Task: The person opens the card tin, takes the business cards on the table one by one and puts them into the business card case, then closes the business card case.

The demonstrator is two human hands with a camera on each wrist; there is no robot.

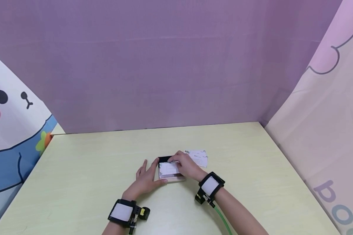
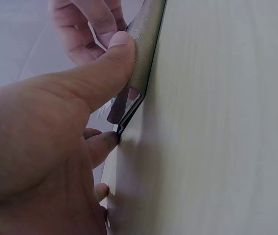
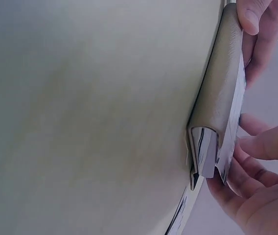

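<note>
2 hands work 1 card holder [image 1: 170, 171] mid-table [image 1: 253, 182]: left hand [image 1: 147, 179] steadies its edge, fingers straight; right hand [image 1: 185, 165] pinches 1 card [image 1: 168, 168], seemingly; 1 loose card [image 1: 199, 157] lies beside.

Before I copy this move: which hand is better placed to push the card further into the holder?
Right hand: its fingers already pinch the card at the holder. Left hand only steadies the holder's side with its thumb.
</note>
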